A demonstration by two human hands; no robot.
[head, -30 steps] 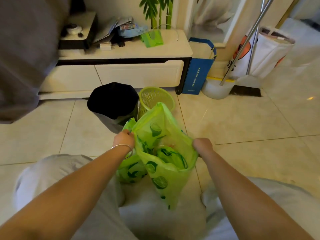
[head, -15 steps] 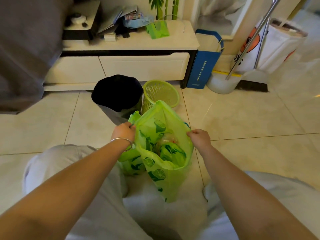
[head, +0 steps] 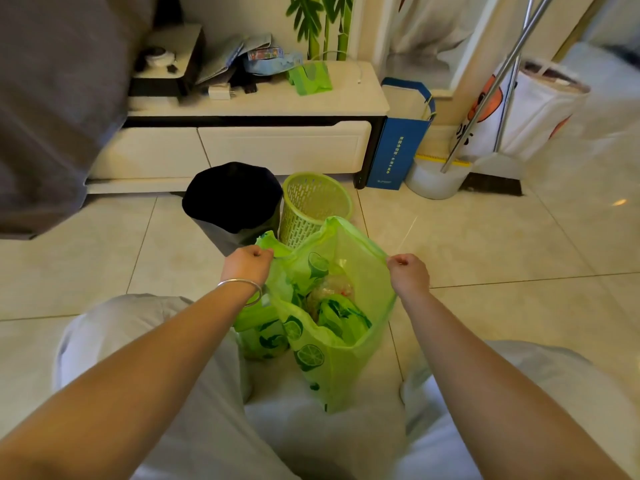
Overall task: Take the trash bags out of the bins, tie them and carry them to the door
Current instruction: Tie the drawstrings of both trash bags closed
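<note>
- The left hand [head: 248,265] is a closed fist pinching one side of the rim of the lime-print trash bag [head: 329,327]; the right hand [head: 408,273] is fisted on the opposite side, so the mouth is pulled wide between the 2 sets of fingers.
- Holding it this way likely gathers 2 corners for tying; the bag hangs below the knuckles and its bottom seems to rest on the floor between the knees.
- Crumpled wrappers and greenish waste sit low inside, well under the fingers, leaving slack plastic above for a knot.
- A second green bag [head: 263,337] sits just below the left wrist, touching the first; whether it is tied I cannot tell.
- Just beyond the left fingertips stands a bin with a black liner [head: 232,199], not yet emptied, I judge; beside it, beyond the gap between the hands, is a bare green mesh basket [head: 313,202].
- Nothing blocks the fingers; the 2 bins stand close ahead.
</note>
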